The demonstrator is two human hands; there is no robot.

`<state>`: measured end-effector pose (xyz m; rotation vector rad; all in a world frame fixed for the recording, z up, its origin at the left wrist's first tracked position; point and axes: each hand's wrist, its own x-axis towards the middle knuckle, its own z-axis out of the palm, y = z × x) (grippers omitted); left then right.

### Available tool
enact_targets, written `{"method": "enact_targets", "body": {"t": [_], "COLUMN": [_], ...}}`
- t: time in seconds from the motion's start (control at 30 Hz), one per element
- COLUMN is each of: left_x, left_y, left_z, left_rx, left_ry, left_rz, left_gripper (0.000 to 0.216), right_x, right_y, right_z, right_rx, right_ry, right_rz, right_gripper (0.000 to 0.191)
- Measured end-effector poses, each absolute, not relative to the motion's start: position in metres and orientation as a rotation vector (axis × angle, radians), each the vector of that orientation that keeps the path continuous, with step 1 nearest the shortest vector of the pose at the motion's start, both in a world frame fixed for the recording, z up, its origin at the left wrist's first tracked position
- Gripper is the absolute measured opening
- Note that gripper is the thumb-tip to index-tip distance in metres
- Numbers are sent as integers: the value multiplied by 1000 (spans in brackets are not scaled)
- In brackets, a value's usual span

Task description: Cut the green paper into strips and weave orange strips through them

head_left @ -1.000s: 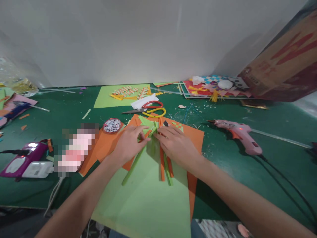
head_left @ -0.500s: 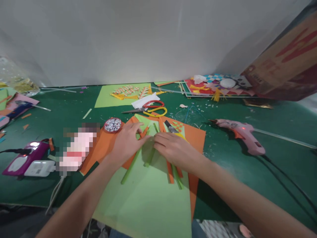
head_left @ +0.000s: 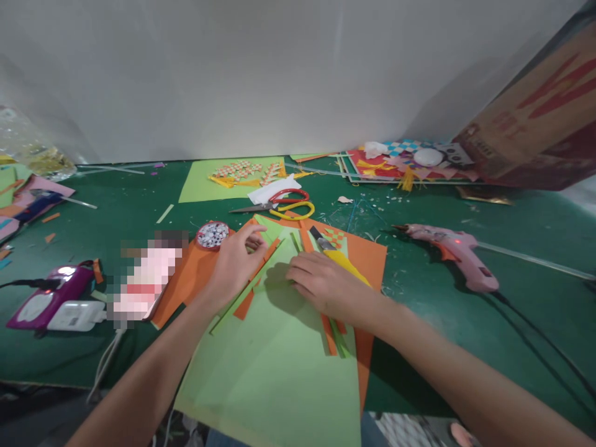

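My left hand (head_left: 237,264) rests at the left side of a light green paper sheet (head_left: 279,379), with its fingers loosely curved and apart. Beside it and partly under it lie a long green paper strip (head_left: 228,315) and an orange strip (head_left: 244,305). On the right, my right hand (head_left: 319,282) has its fingers bent together over several paper strips (head_left: 328,332), orange and green; its fingertips are hidden. A yellow-handled craft knife (head_left: 344,264) sticks out behind this hand, close to a small woven orange-and-green paper piece (head_left: 335,236).
Red-and-yellow-handled scissors (head_left: 293,205) lie beyond the sheet. A pink glue gun (head_left: 454,248) with a cord is at right. A round bead box (head_left: 213,235), a blurred phone (head_left: 149,279) and a purple device (head_left: 51,295) stand left. A paper bag (head_left: 535,118) is at back right.
My hands have moved apart. The short green strip between them no longer shows there. The long green strip on the left has shifted left, and the right-hand strips have slid slightly toward me.
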<state>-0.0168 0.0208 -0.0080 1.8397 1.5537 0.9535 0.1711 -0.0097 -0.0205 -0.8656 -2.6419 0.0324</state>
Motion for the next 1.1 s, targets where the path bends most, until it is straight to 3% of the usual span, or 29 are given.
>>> {"method": "enact_targets", "body": {"t": [0.13,0.37,0.6,0.8,0.93,1.1], "left_x": [-19,-20,-17,-10,-9,-14], "left_y": [21,19,15,9,10,17], "left_z": [-5,-11,-7,-4,-6,1], "left_rx": [1881,2182,2158,2267,2092,1508], "left_ry": [1624,1432,1484,1454,1423,1260], "left_rz": [1013,732,744,451,540,915], "left_gripper": [21,25,22,31,34,27], "right_x": [171,175,176,173,172,171], "right_y": [-11,-4,-5,-7,-6,-4], "right_z": [-20,-16,0,2,4,0], "right_rx": [-841,-952,-1198,-1212,-1177,-1130], "right_ry": [-2568,-2284,-1452,-1309,-1353,-1334], "right_rz": [174,518,654,838,906,878], "right_gripper": [20,11,7,17,16,25]}}
